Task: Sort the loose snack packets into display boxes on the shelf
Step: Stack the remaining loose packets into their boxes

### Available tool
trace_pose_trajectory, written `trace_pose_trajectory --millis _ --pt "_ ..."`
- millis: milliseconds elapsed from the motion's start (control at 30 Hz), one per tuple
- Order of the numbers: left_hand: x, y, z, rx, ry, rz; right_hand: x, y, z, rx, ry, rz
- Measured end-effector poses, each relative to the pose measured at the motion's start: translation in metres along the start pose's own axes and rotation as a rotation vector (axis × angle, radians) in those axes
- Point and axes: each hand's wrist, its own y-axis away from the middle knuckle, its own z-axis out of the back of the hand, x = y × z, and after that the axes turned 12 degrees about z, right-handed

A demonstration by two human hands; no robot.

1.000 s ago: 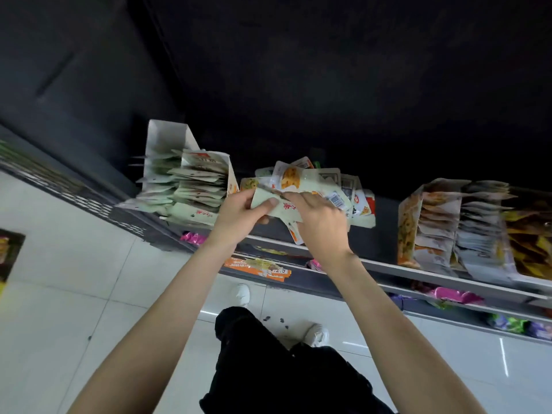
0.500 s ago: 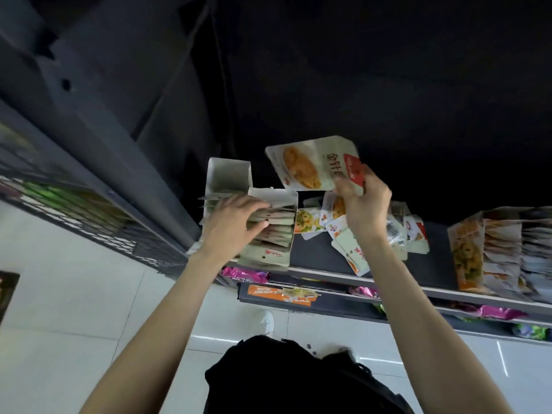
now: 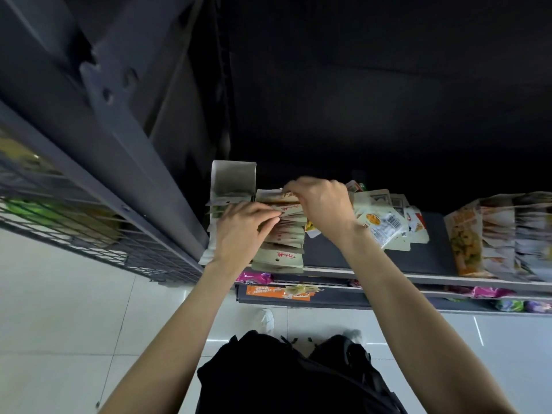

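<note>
A pale display box (image 3: pixel 233 177) at the shelf's left end holds a row of beige snack packets (image 3: pixel 282 258). My left hand (image 3: pixel 242 231) rests on that row, its fingers pinching the packets' top edges. My right hand (image 3: pixel 322 204) is curled over the back of the same row, gripping a packet that it presses in among the others. A loose pile of white and orange packets (image 3: pixel 385 222) lies on the dark shelf (image 3: pixel 328 255) just right of my right wrist.
Another display box (image 3: pixel 466 243) full of yellow and white packets stands at the shelf's right end. Pink and green packets (image 3: pixel 254 277) lie on the lower shelf behind an orange label (image 3: pixel 277 291). A wire-mesh rack (image 3: pixel 89 234) stands left. White floor tiles below.
My right hand has come down from above the shelf with the orange-printed packet and now pushes it into the left box. My left hand stayed on the packet row.
</note>
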Motion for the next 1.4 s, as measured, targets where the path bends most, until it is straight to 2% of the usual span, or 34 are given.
trace_pose_trajectory --millis 133,233,300,433,500,533,600,667,733,833,933,1033,1133,1200,1333,1400 --pt "-0.002 0.002 -0.002 -0.057 0.026 0.015 0.007 -0.01 -0.009 0.293 0.074 -0.026" --pt "-0.004 0.008 -0.003 -0.107 0.022 0.025 0.002 -0.01 -0.016 0.285 0.067 -0.016" --pt "-0.007 0.01 -0.005 -0.143 0.007 0.041 -0.004 -0.002 -0.015 0.205 -0.046 0.0" --pt "-0.016 0.014 -0.012 -0.216 -0.036 0.092 -0.02 0.044 -0.005 -0.164 -0.397 -0.105" --pt "-0.02 0.019 -0.019 -0.252 -0.036 0.109 -0.033 0.083 -0.011 -0.276 -0.408 -0.237" --pt "-0.022 0.021 -0.022 -0.261 -0.034 0.108 -0.042 0.102 -0.018 -0.275 -0.361 -0.303" --pt "-0.027 0.026 -0.029 -0.259 -0.035 0.096 -0.062 0.131 -0.038 -0.097 -0.255 -0.45" --pt "-0.031 0.03 -0.033 -0.257 -0.04 0.088 -0.078 0.148 -0.06 0.239 -0.147 -0.523" --pt "-0.035 0.033 -0.032 -0.262 -0.047 0.08 -0.086 0.155 -0.075 0.466 -0.104 -0.572" --pt "-0.038 0.032 -0.027 -0.281 -0.064 0.059 -0.09 0.156 -0.085 0.536 -0.094 -0.632" --pt "-0.04 0.026 -0.019 -0.336 -0.057 0.048 -0.091 0.153 -0.086 0.58 0.045 -0.526" --pt "-0.04 0.019 -0.015 -0.286 -0.079 0.039 -0.09 0.152 -0.084 0.606 0.076 -0.475" --pt "-0.036 0.016 -0.015 -0.208 -0.075 0.044 -0.089 0.15 -0.073 0.584 0.043 -0.503" --pt "-0.032 0.017 -0.016 -0.19 -0.064 0.059 -0.087 0.145 -0.062 0.501 0.089 -0.501" --pt "-0.027 0.018 -0.017 -0.161 -0.023 0.083 -0.077 0.132 -0.02 -0.012 0.014 -0.587" --pt "-0.025 0.02 -0.017 -0.145 -0.007 0.082 -0.073 0.126 0.005 -0.203 -0.064 -0.659"
